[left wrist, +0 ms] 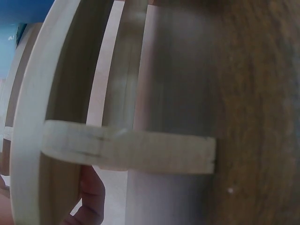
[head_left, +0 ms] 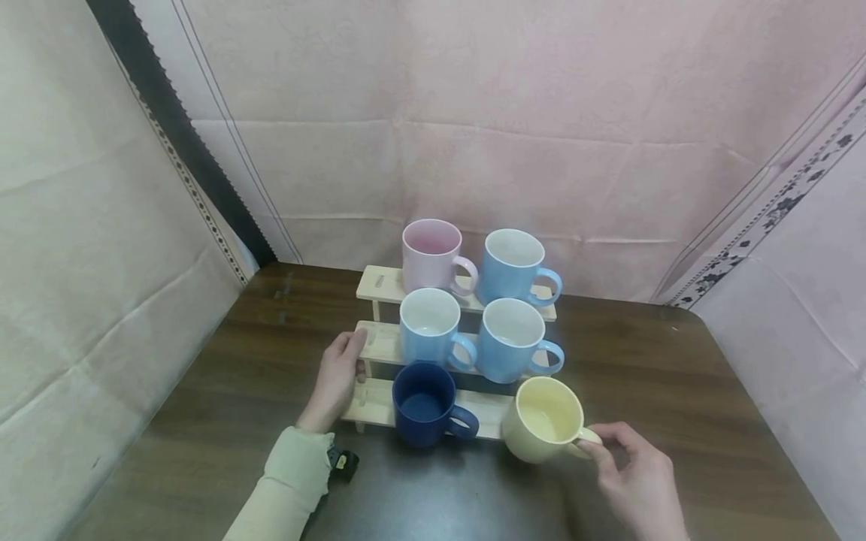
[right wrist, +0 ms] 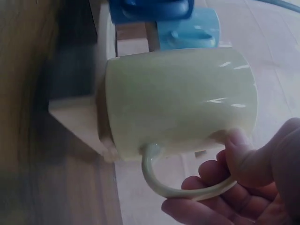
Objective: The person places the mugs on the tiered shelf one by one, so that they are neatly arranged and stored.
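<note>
A pale yellow mug (head_left: pixel 534 439) is at the right end of the bottom step of a three-step wooden rack (head_left: pixel 370 403). My right hand (head_left: pixel 636 477) pinches its handle; in the right wrist view the thumb and fingers hold the handle (right wrist: pixel 161 190). The mug's base is close to the board, and I cannot tell if its full weight rests there. My left hand (head_left: pixel 336 379) grips the left end of the rack's middle step. A dark blue mug (head_left: pixel 414 421) stands on the bottom step, left of the yellow one.
Two light blue mugs (head_left: pixel 422 347) stand on the middle step. The top step bears a pink mug (head_left: pixel 422 267) and another light blue mug (head_left: pixel 504 278). Behind the brown wooden table (head_left: pixel 271 376) hangs a pale cloth (head_left: pixel 507 173), with more cloth at both sides.
</note>
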`<state>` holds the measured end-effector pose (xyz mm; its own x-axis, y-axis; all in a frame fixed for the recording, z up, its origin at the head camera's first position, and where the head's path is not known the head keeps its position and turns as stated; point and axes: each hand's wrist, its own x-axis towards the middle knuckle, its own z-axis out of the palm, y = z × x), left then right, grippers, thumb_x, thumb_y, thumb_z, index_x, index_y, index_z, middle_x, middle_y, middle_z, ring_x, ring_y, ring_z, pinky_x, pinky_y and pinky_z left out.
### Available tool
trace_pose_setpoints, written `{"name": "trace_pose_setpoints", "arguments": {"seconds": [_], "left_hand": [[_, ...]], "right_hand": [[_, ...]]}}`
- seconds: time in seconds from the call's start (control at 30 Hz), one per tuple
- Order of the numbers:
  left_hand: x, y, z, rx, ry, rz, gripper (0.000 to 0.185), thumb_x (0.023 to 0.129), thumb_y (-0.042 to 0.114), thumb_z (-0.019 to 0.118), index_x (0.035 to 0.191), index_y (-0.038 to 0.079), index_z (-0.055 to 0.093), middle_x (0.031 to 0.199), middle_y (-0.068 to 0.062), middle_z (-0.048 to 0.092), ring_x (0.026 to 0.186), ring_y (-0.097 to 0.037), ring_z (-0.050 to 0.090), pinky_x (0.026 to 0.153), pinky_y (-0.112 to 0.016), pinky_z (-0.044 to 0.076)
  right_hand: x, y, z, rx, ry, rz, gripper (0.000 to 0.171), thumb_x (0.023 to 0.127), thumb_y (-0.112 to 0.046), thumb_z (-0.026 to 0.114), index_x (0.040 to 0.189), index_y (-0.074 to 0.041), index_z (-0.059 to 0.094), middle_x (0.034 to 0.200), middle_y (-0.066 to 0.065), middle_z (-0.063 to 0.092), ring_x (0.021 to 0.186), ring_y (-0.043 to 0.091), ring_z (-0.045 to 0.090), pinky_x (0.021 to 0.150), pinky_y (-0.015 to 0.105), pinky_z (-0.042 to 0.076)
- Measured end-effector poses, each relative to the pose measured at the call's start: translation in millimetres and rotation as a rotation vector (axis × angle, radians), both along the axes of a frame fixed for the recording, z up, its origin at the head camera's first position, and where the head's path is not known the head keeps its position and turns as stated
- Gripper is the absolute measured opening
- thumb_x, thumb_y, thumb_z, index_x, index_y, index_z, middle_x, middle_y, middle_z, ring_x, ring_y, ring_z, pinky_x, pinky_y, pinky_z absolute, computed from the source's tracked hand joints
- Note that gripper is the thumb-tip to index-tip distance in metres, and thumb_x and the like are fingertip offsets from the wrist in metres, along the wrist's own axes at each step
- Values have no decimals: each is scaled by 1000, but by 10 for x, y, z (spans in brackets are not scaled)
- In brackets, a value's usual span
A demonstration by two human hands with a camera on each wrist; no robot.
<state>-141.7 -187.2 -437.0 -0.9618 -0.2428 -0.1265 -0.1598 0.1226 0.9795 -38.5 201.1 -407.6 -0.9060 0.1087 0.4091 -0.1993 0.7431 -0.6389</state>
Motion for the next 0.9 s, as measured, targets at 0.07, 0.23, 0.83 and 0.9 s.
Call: {"name": "trace_pose_setpoints", "arguments": {"seconds": [0.07, 0.23, 0.83, 0.9], "left_hand": [[-2, 2, 1, 8, 2, -1, 49, 100, 52, 44, 112, 6, 56, 78, -6, 48, 64, -21, 48, 60, -29, 42], [7, 8, 12, 16, -1, -4, 48, 100, 51, 44, 112, 6, 55, 78, -6, 48, 64, -21, 48, 59, -28, 42], [26, -25, 39, -5, -10, -9, 52, 99, 56, 42, 113, 8, 54, 81, -8, 49, 67, -24, 49, 62, -31, 42], [26, -29, 41, -6, -11, -8, 53, 99, 57, 42, 114, 8, 54, 81, -8, 49, 67, -24, 49, 62, -31, 42]], "right_hand": [[-24, -68, -21, -26, 5, 27, 24, 72, 0, 84, 83, -17, 70, 76, -6, 68, 63, 4, 55, 53, 15, 41], [-82, -193, -63, -67, 50, 79, 28, 70, 4, 84, 83, -17, 70, 75, -8, 67, 59, 5, 52, 49, 16, 39], [-132, -336, -7, -30, 13, 165, 25, 75, 0, 82, 90, -16, 68, 83, -12, 66, 72, 6, 57, 53, 20, 43], [-129, -336, 5, -20, 0, 176, 25, 77, -1, 81, 92, -15, 67, 86, -12, 65, 75, 7, 58, 56, 21, 46]]}}
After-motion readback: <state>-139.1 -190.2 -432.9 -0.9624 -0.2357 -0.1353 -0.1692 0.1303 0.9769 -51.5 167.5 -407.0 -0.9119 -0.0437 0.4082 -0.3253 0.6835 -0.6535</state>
